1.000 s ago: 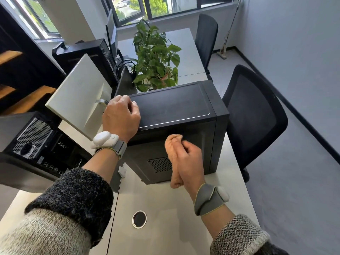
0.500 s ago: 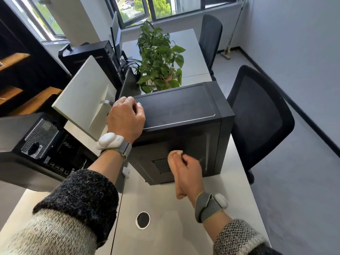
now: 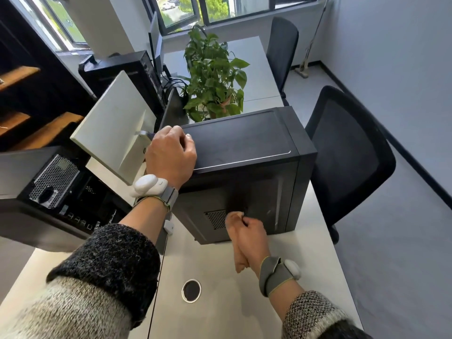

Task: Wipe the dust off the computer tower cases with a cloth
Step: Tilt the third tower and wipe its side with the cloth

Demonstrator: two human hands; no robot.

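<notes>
My left hand (image 3: 171,155) is up on the black tower (image 3: 244,143), fingers curled over its top corner on the side nearest the white monitor (image 3: 115,128), gripping it. The tower stands upright on the pale desk (image 3: 220,319), right in front of me, with its side panel facing me.

Down low, my right hand (image 3: 253,237) is clenched round the cloth (image 3: 239,255), a peach-coloured one bunched in the fist with its tail hanging below. The top of the bundle is pressed against the side panel near the bottom edge, just right of the small vent grille (image 3: 216,218). The panel shows pale smudges to the right of my hand.

Both wrists carry grey bands with white pods: the left band (image 3: 156,189) and the right band (image 3: 281,272). My knitted sleeves fill the bottom corners.

Near me in the desk there's a round cable hole (image 3: 191,290), between my two forearms. Off to my left sits a second tower (image 3: 29,167), its back turned to me, mesh and ports showing. Farther back, a third tower (image 3: 117,69), black, beside a thin screen seen edge-on. A leafy green plant (image 3: 215,77) rises right behind the tower I'm holding. On the right, a black mesh chair (image 3: 349,152) stands close against the desk edge, and another chair (image 3: 281,50) waits farther along near the window.
</notes>
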